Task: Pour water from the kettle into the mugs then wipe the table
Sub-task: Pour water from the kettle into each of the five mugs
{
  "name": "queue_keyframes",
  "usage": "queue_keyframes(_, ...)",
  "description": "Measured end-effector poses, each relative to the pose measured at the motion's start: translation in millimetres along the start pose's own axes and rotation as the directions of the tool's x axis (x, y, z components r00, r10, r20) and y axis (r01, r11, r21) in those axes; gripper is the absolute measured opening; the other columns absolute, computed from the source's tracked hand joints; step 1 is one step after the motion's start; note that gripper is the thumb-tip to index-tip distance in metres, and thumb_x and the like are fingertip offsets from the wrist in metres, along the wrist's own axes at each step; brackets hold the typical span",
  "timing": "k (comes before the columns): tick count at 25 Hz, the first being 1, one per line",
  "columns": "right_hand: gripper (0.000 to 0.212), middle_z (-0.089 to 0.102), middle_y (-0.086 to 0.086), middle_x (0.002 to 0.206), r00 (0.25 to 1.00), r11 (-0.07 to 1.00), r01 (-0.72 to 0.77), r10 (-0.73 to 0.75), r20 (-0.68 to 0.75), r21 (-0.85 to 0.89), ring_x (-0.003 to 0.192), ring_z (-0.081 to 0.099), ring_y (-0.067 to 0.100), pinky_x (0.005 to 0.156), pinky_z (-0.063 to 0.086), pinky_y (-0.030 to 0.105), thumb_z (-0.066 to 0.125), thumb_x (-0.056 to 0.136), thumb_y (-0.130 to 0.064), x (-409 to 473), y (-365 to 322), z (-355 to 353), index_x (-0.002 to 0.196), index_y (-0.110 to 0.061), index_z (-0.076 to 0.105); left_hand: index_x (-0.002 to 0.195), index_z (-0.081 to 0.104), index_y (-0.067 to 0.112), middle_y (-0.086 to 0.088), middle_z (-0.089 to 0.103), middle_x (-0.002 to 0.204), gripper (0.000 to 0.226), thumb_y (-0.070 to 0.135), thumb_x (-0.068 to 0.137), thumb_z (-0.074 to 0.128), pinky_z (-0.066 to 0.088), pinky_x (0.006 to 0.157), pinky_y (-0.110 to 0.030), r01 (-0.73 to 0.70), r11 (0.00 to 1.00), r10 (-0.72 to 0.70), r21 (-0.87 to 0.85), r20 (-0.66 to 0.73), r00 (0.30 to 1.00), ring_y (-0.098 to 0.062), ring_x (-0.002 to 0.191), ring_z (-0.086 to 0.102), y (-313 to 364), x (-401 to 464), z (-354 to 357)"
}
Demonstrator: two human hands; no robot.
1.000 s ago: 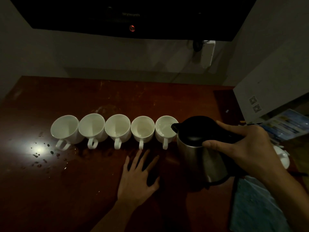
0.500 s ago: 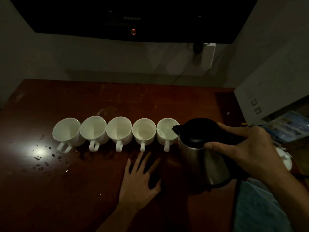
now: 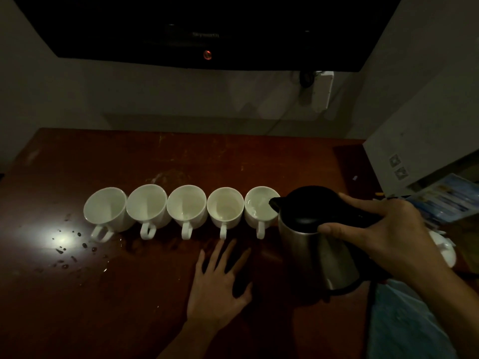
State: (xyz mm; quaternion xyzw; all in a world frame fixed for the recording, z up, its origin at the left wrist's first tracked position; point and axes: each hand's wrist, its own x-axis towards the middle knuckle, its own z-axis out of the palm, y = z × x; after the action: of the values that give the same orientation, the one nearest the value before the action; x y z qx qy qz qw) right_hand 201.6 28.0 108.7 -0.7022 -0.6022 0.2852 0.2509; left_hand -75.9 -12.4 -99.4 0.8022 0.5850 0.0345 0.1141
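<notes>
Kettle (image 3: 315, 240) tipped over the rightmost mug (image 3: 260, 207) of a row of five

The steel kettle with black lid is grasped at its handle by the right hand (image 3: 383, 235), and its spout reaches over the rim of the rightmost mug, which has water in it. The left hand (image 3: 219, 283) lies flat on the brown table (image 3: 129, 294) with fingers spread, holding nothing — it is just in front of the mugs. The five white mugs stand side by side, handles toward the person; the leftmost mug (image 3: 106, 211) is near some water drops (image 3: 75, 251) on the table. A blue cloth (image 3: 404, 325) lies at the right near edge, under the right arm
</notes>
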Motion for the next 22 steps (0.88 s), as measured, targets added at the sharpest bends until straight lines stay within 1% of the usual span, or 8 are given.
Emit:
queue_keyframes(6,0.097,0.075,-0.003,0.11,1.0,1.0,-0.014,0.014,0.0,0.016,0.093,0.069,0.006,0.077,0.058,0.029,0.077,0.043,-0.066,-0.4,-1.6,-0.7,0.129,-0.022,0.068,0.154,0.032,0.044,-0.001,0.032,0.162,0.073,0.071,0.088,0.046,0.012,0.116,-0.056,-0.002,1.0,0.002,0.003,-0.006,1.0,-0.024,0.154,0.014,0.9,0.4,-1.0)
queue_keyframes(9,0.097,0.075,-0.002,0.109,1.0,1.0,-0.015,0.015,0.0,0.017,0.091,0.069,0.006,0.072,0.054,0.024,0.076,0.042,-0.066,0.1,-1.5,-1.4,0.129,-0.022,0.068,0.154,0.032,0.044,-0.001,0.032,0.162,0.073,0.072,0.088,0.045,0.012,0.116,-0.056,-0.002,1.0,0.002,0.003,0.001,1.0,-0.024,0.154,0.015,0.3,0.4,0.2)
queue_keyframes(12,0.097,0.075,-0.002,0.113,1.0,1.0,-0.009,0.009,0.006,0.014,0.094,0.069,0.008,0.074,0.055,0.024,0.077,0.044,-0.065,1.2,-2.5,-1.8,0.13,-0.022,0.067,0.154,0.031,0.045,-0.001,0.032,0.162,0.073,0.072,0.087,0.046,0.012,0.116,-0.056,-0.002,1.0,0.002,0.001,0.004,1.0,-0.024,0.153,0.016,0.3,0.9,0.5)
queue_keyframes(14,0.095,0.074,-0.003,0.114,1.0,1.0,0.008,-0.008,0.017,-0.007,0.092,0.068,0.003,0.074,0.056,0.023,0.077,0.046,-0.065,1.4,-3.0,-1.6,0.131,-0.022,0.067,0.154,0.031,0.045,-0.001,0.032,0.162,0.074,0.073,0.087,0.045,0.013,0.115,-0.056,-0.002,1.0,0.002,0.004,0.001,1.0,-0.024,0.153,0.016,0.7,1.2,0.4)
queue_keyframes(17,0.096,0.073,-0.006,0.114,1.0,1.0,0.001,0.0,0.009,-0.006,0.092,0.066,-0.002,0.074,0.055,0.022,0.076,0.045,-0.066,1.5,-4.3,-2.0,0.13,-0.023,0.067,0.154,0.029,0.045,-0.001,0.03,0.163,0.074,0.073,0.088,0.045,0.011,0.116,-0.056,0.0,1.0,0.0,0.005,0.001,1.0,-0.024,0.154,0.014,0.1,0.8,0.7)
queue_keyframes(19,0.097,0.074,-0.006,0.113,1.0,1.0,-0.002,0.002,0.014,0.002,0.092,0.067,0.0,0.075,0.056,0.023,0.076,0.044,-0.066,1.7,-4.6,-2.0,0.13,-0.023,0.067,0.154,0.029,0.045,0.0,0.029,0.163,0.074,0.073,0.088,0.045,0.01,0.117,-0.055,-0.002,1.0,0.002,0.008,-0.003,1.0,-0.024,0.154,0.012,-0.2,0.4,1.0)
queue_keyframes(22,0.097,0.074,-0.005,0.115,1.0,1.0,-0.005,0.005,0.015,0.011,0.094,0.068,0.003,0.08,0.06,0.031,0.078,0.044,-0.065,2.6,-5.3,-2.4,0.131,-0.022,0.067,0.155,0.028,0.046,0.0,0.028,0.163,0.074,0.073,0.088,0.044,0.01,0.117,-0.055,-0.004,1.0,0.004,0.01,-0.004,1.0,-0.024,0.154,0.013,0.1,0.7,0.3)
